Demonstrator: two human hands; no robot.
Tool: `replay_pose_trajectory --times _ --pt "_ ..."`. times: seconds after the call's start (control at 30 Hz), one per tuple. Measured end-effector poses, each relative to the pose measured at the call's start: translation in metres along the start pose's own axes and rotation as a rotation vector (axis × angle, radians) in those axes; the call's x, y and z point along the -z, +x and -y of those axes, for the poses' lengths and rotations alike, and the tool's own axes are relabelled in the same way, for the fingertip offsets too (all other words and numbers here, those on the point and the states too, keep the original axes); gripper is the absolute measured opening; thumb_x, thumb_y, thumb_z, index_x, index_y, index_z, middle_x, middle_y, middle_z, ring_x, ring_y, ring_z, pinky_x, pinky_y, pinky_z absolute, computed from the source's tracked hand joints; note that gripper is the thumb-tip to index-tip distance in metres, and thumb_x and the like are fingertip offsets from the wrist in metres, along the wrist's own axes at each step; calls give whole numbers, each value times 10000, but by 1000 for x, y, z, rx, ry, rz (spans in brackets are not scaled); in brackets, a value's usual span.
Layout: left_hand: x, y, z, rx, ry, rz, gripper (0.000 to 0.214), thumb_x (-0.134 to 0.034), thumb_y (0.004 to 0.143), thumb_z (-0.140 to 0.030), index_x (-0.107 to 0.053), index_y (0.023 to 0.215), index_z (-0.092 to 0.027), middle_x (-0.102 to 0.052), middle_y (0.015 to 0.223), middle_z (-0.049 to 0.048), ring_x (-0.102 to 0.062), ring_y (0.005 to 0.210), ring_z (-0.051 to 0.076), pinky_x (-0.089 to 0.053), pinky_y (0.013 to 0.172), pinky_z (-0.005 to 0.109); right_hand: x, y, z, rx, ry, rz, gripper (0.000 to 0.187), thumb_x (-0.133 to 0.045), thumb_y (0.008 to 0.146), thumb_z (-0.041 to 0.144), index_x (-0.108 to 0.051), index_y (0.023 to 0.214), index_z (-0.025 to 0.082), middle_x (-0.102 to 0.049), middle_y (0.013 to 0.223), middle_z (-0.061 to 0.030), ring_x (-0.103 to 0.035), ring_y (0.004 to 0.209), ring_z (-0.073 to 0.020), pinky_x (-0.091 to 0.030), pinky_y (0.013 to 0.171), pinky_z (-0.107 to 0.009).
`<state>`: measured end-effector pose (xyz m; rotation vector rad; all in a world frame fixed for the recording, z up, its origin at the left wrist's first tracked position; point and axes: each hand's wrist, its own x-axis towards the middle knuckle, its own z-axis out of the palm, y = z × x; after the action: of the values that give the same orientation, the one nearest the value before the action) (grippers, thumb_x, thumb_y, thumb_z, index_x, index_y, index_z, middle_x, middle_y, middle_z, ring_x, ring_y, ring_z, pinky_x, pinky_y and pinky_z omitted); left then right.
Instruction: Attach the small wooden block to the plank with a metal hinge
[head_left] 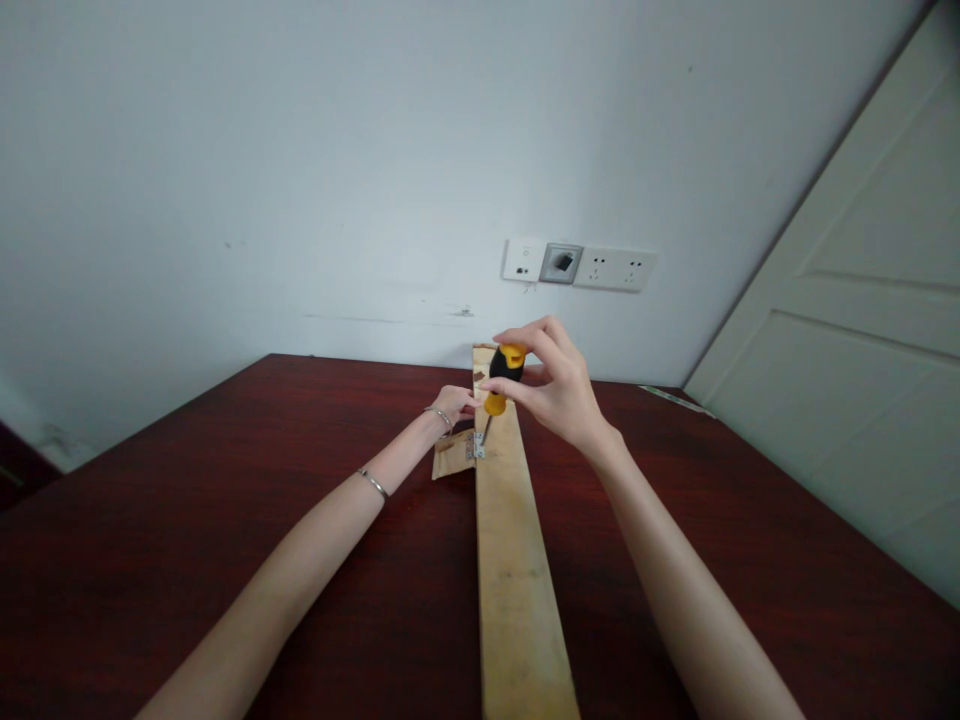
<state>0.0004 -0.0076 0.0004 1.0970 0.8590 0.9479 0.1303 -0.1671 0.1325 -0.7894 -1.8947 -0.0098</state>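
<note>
In the head view, my right hand [559, 385] is closed around the black and yellow handle of a screwdriver [507, 366]. Its shaft slants down to a small metal hinge [480, 446] on a long wooden plank [517, 570]. The hinge spans the plank's left edge and a short piece of wood [452, 457] beside it. My left hand [455, 402], fingers curled, grips the plank's left edge just beyond the hinge; its fingertips are partly hidden. The screwdriver tip is too small to tell whether it sits in a screw.
The plank lies lengthwise on a dark red table [360, 600], its far end close to the white wall [300, 180]. Wall sockets [615, 268] are above the table's back edge. A pale panelled door [862, 300] stands at right, and a thin strip [675, 400] lies at the back right.
</note>
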Motion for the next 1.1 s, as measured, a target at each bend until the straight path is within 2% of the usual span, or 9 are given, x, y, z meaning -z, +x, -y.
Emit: replay_pose_trajectory --times 0.13,0.2,0.3,0.4,0.47,0.6,0.87,1.1 --pt "1 1 0 43 20 -21 201 -652 582 60 -664 747 -55 -667 673 68 -619 622 161 -512 668 288 8 3 -19 -100 -58 -193 429 -652 751 435 -528 1115 245 -531 1043 -48 -565 839 -161 -539 565 -256" --pt "1 2 0 67 27 -50 158 -631 591 67 -654 685 -57 -659 638 64 -602 565 142 -510 649 281 13 3 -40 -185 -78 -302 473 -666 730 443 -517 1113 211 -571 1016 -50 -586 761 -148 -511 537 -250" --pt "0 2 0 82 32 -77 148 -633 602 68 -649 659 -68 -659 636 66 -601 548 137 -511 637 277 19 -4 -81 -324 -216 -353 408 -656 720 462 -598 998 169 -641 937 -60 -606 700 -154 -496 604 -280" --pt "-1 1 -1 86 35 -75 142 -671 596 53 -655 667 -69 -665 654 73 -615 570 144 -513 637 272 16 -21 -124 -478 -340 -281 370 -649 718 438 -660 952 152 -689 891 -81 -616 665 -170 -482 646 -297" --pt "-2 0 -2 92 39 -72 135 -684 597 44 -657 669 -66 -664 649 75 -619 577 146 -512 633 267 11 -34 -147 -576 -371 -181 359 -649 721 412 -683 943 132 -705 889 -102 -635 690 -184 -481 679 -292" --pt "-1 0 -2 94 39 -81 136 -663 614 53 -657 668 -72 -658 633 65 -617 569 141 -510 619 258 0 -59 -177 -728 -457 -34 343 -640 733 392 -707 939 126 -717 904 -114 -653 822 -212 -474 771 -284" --pt "-2 0 -1 84 30 -92 150 -663 596 62 -649 661 -72 -651 619 59 -606 540 134 -516 601 261 -12 -84 -200 -786 -484 68 340 -647 731 392 -712 937 130 -719 924 -117 -662 854 -215 -473 785 -269" --pt "0 1 -1 84 31 -70 172 -694 565 47 -652 683 -72 -668 658 75 -628 591 152 -522 604 257 -20 -97 -205 -814 -501 143 358 -631 743 415 -704 970 148 -709 977 -119 -646 932 -231 -458 809 -265"
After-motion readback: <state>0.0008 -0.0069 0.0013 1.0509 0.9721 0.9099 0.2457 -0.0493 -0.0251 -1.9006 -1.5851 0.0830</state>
